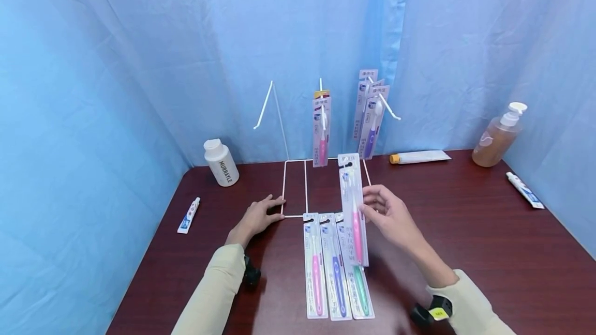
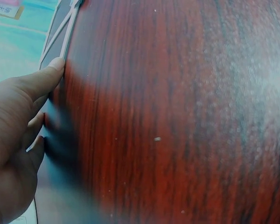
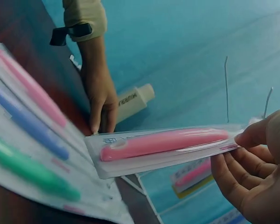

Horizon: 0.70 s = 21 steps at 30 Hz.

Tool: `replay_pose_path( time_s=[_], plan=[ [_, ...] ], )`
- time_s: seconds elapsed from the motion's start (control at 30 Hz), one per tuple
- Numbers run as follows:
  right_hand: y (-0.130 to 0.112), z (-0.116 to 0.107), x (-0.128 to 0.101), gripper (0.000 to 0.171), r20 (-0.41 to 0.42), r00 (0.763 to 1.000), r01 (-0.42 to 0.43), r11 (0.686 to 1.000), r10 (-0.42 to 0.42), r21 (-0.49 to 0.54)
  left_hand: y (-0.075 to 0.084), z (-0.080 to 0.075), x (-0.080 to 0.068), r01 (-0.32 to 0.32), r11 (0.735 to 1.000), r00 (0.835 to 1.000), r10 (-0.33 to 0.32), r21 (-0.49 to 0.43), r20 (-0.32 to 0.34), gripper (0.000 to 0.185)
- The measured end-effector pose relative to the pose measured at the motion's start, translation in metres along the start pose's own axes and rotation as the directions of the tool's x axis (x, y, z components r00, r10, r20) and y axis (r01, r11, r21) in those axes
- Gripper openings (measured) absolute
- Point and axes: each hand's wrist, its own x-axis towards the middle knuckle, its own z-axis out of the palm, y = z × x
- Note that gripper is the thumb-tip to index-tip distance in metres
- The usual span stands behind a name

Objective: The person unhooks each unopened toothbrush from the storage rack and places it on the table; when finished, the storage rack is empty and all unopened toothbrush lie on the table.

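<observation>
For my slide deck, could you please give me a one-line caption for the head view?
Right hand lifts a pink packaged toothbrush toward the white wire rack, steadied by the left hand.

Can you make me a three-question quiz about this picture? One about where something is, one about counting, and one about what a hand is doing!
1. Where is the soap pump bottle?
A. far right of the table
B. beside the left hand
C. on the rack

2. How many toothbrush packs lie flat on the table?
A. one
B. three
C. five

3. What is the right hand doing?
A. lying flat
B. pinching a pink toothbrush pack
C. squeezing toothpaste

Answers: 1 A, it stands by the right curtain. 2 B, pink, blue and green lie side by side. 3 B, thumb and fingers pinch the pack's edge, lifted off the table.
</observation>
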Motion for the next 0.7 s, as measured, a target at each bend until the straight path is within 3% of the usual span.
replay_pose_path(
  time_s=[0.2, 0.4, 0.57, 0.7],
  plan=[
    [0.025, -0.013, -0.017, 0.031, 0.0, 0.984, -0.18, 0.983, 0.18, -0.033, 0.0, -0.001, -0.001, -0.009, 1.0, 1.0, 0.009, 0.007, -0.007, 0.051],
    [0.05, -0.02, -0.032, 0.034, 0.044, 0.921, -0.385, 0.922, 0.386, -0.034, 0.001, -0.001, -0.001, -0.013, 1.0, 1.0, 0.013, 0.004, -0.003, 0.051],
    [0.067, -0.019, -0.037, 0.035, 0.119, 0.882, -0.462, 0.887, 0.456, 0.023, 0.001, 0.001, 0.0, -0.011, 1.0, 1.0, 0.011, 0.005, -0.003, 0.052],
    [0.074, -0.014, -0.037, 0.035, 0.159, 0.867, -0.485, 0.873, 0.472, 0.048, 0.0, 0.001, 0.0, -0.005, 1.0, 1.0, 0.005, 0.007, -0.004, 0.051]
  ],
)
